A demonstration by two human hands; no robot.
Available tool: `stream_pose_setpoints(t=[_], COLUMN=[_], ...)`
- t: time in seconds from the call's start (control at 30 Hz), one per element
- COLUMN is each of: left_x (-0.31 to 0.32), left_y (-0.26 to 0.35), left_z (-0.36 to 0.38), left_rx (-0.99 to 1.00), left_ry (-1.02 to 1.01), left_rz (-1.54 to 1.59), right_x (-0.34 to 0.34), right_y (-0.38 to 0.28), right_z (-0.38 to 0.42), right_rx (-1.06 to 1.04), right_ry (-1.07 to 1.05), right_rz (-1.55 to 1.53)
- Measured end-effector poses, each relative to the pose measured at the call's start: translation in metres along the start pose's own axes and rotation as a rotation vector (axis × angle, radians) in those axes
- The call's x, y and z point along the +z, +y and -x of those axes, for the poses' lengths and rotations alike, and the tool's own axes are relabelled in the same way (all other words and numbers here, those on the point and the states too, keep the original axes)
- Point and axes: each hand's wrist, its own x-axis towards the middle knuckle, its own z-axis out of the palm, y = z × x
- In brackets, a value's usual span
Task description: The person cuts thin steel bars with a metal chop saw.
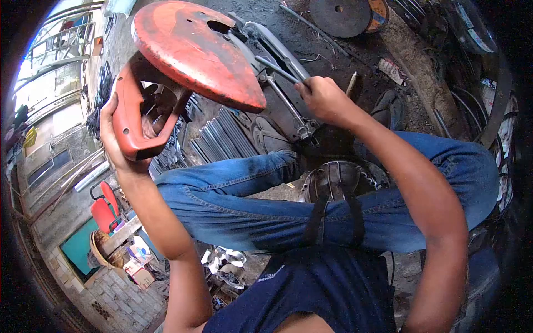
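1. Nearest are the dark blue shirt (327,283) and the blue jeans (250,216), with the legs bent beneath the outstretched arms.
2. The left hand (115,141) is curled around a red-orange looped handle (127,114), its palm and thumb along the outer side; the loop partly hides the other fingers.
3. A broad, rounded red metal guard (194,53), scuffed and dark-edged, lies between the two hands. It overlaps the upper end of the handle, and its pointed end is towards the right hand.
4. The right hand (327,100) is closed around one end of a slim grey metal rod (277,70), which slants away from the fist towards the guard. The fist is apart from the guard.
5. Beyond the rod is a long grey metal arm (277,49), at an angle beside the guard.
6. Lower down, a bundle of dark metal bars (225,136) lies on the dirty grey floor (327,47).
7. Farther out on the floor is a large black round disc (327,19); well off on the left side stands a red chair (102,215).
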Motion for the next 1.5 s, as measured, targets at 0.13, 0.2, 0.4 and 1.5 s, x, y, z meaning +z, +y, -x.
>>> stream_pose_setpoints(t=[0.13,0.2,0.4,1.5], left_x=[0.002,0.0,0.0,-0.006], left_y=[-0.002,-0.001,-0.001,0.0], left_z=[0.001,0.0,0.001,-0.003], left_rx=[0.034,0.046,0.016,0.054], left_ry=[-0.004,0.02,0.082,0.091], left_rz=[-0.034,-0.039,-0.058,-0.094], right_x=[0.005,0.007,0.018,-0.004], right_y=[0.001,0.0,0.006,-0.015], right_z=[0.002,0.003,0.013,0.024], right_rx=[-0.093,-0.094,-0.165,-0.265], right_ry=[0.07,0.024,0.083,0.006], right_rz=[0.046,0.069,0.14,0.254])
